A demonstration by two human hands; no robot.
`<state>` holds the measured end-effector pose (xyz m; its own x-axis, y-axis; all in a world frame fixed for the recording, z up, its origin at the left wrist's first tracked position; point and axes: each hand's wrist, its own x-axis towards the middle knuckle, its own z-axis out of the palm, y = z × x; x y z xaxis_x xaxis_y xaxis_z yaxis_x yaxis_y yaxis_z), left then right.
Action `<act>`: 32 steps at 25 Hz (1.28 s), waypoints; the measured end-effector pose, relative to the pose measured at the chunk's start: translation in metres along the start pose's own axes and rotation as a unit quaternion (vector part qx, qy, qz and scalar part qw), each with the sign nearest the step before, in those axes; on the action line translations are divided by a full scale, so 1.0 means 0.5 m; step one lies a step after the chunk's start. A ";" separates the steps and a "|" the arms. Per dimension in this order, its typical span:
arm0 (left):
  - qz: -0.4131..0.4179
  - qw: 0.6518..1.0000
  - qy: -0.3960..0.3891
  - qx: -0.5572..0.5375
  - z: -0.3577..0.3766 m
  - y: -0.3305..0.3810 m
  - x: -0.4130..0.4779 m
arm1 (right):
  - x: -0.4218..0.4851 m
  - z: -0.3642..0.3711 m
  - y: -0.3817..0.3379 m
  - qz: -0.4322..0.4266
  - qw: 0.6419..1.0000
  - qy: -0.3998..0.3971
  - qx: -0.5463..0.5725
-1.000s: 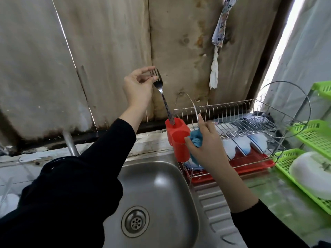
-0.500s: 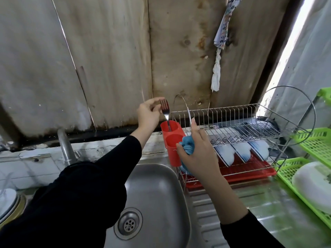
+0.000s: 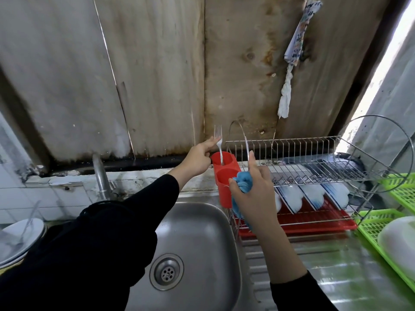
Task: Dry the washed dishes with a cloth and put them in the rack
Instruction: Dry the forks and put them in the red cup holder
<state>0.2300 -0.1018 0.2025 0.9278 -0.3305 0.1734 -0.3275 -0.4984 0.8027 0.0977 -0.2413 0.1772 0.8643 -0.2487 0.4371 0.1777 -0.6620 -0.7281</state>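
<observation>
Fork (image 3: 218, 132), silver metal, tines-up in red plastic holder (image 3: 224, 187): left hand (image 3: 198, 159) pinches its neck, best released once seated; right hand (image 3: 256, 198) clutches blue cloth (image 3: 244, 181).

A fork (image 3: 219, 142) stands tines-up in the red holder's (image 3: 224, 187) rear cup at the wire rack's (image 3: 303, 158) left end; a bunched blue cloth (image 3: 244, 181) just beside it; white plates (image 3: 314, 196) lean on the lower tier.

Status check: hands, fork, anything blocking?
Left hand touching fork, grip unclear. Right hand holds blue cloth. Fork upright, tines up, in rear cup of red cutlery holder. Nothing blocking.
</observation>
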 end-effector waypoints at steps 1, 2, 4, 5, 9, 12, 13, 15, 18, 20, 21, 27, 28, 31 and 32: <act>-0.003 1.000 0.012 0.005 -0.007 -0.005 -0.009 | -0.007 0.002 -0.007 0.002 1.000 0.030 -0.004; 0.000 1.000 0.028 0.009 -0.014 -0.008 -0.020 | -0.016 0.003 -0.017 -0.007 0.998 0.067 -0.005; 0.010 0.997 0.071 0.025 -0.034 -0.015 -0.051 | -0.041 0.012 -0.044 -0.049 0.991 0.125 0.018; 0.013 0.995 0.093 0.036 -0.046 -0.020 -0.069 | -0.053 0.022 -0.057 -0.073 0.987 0.136 0.040; 0.054 0.981 0.136 0.127 -0.123 -0.081 -0.179 | -0.095 0.100 -0.108 -0.128 0.981 0.121 0.086; 0.088 0.955 0.138 0.245 -0.187 -0.153 -0.289 | -0.138 0.187 -0.150 -0.138 0.981 0.097 0.096; 0.088 0.948 0.146 0.268 -0.208 -0.177 -0.324 | -0.155 0.219 -0.163 -0.132 0.983 0.087 0.096; 0.090 0.936 0.159 0.301 -0.248 -0.225 -0.391 | -0.193 0.286 -0.188 -0.115 0.987 0.055 0.100; 0.057 0.926 0.155 0.339 -0.317 -0.310 -0.480 | -0.251 0.393 -0.230 -0.086 0.987 -0.018 0.131; 0.010 0.926 0.145 0.347 -0.361 -0.373 -0.534 | -0.283 0.462 -0.254 -0.088 0.986 -0.055 0.133; -0.014 0.926 0.140 0.350 -0.385 -0.409 -0.559 | -0.297 0.499 -0.267 -0.096 0.985 -0.068 0.128; -0.103 0.914 0.104 0.379 -0.512 -0.594 -0.614 | -0.334 0.673 -0.321 -0.123 0.980 -0.126 0.097; -0.112 0.914 0.101 0.377 -0.528 -0.615 -0.613 | -0.333 0.696 -0.328 -0.121 0.980 -0.132 0.092; -0.169 0.897 0.076 0.402 -0.571 -0.688 -0.601 | -0.323 0.760 -0.347 -0.102 0.979 -0.157 0.076; -0.186 0.884 0.060 0.424 -0.584 -0.713 -0.595 | -0.318 0.776 -0.352 -0.093 0.979 -0.166 0.068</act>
<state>0.1231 0.4084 0.0313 0.9951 0.0453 0.0882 0.0356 -0.9935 0.1085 0.1112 0.1890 0.0310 0.9122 0.1267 0.3897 0.3888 -0.5682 -0.7253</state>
